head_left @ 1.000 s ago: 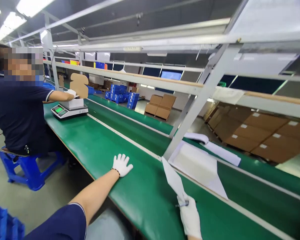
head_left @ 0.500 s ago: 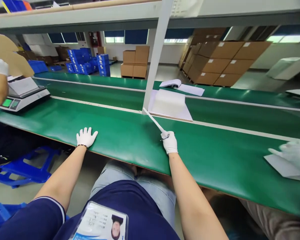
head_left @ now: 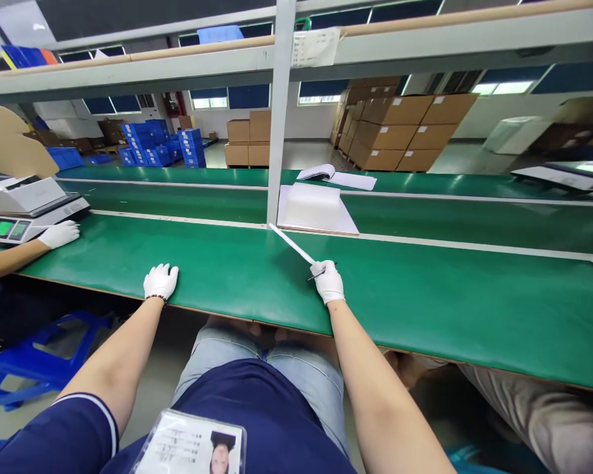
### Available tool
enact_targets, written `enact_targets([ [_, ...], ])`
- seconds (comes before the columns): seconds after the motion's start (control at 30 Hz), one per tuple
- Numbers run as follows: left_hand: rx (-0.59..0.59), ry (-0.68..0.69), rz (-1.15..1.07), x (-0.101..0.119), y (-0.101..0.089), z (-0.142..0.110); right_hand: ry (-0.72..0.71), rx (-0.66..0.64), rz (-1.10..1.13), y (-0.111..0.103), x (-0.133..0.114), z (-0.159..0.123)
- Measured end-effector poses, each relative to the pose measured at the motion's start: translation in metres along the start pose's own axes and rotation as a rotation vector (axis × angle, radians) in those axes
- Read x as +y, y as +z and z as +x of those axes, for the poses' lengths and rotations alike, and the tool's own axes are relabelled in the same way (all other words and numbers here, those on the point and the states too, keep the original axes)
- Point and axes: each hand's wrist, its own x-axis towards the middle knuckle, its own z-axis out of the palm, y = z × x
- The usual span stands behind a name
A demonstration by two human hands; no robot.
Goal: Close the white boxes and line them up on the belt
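My left hand (head_left: 161,282), in a white glove, rests palm down near the front edge of the green tabletop (head_left: 227,283). Its fingers are loosely bent and nothing is in it. To the right, my gloved right hand (head_left: 329,280) is closed around the near end of a long, thin white strip (head_left: 292,243). The strip slants up and left, its far end close to the foot of the white post (head_left: 278,131). A thin dark pen-like stick (head_left: 316,274) also pokes out of this hand. Whatever lies inside the fist is hidden.
Behind the strip lies a stack of white sheets (head_left: 312,205); farther back is a curled paper pad (head_left: 336,178). At left, a co-worker's gloved hand (head_left: 62,234) rests beside a digital scale (head_left: 34,214). A shelf beam (head_left: 178,74) crosses above. A blue stool (head_left: 49,349) stands below left.
My left hand's fingers have drawn closer together. The left co-worker's hand has come down onto the tabletop. At right, the co-worker's hand and white sheet have left their spot. The camera view has shifted.
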Motion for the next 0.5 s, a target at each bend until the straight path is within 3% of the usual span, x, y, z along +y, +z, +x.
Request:
enact_targets([
  [0.23,-0.001,0.017,-0.028,-0.004,0.002,0.003,-0.013,0.016,0.002,-0.001,0.012,-0.001],
  [0.5,-0.016,0.053,0.015,0.0,-0.001,0.0,0.002,-0.009,-0.078,-0.011,0.008,-0.003],
])
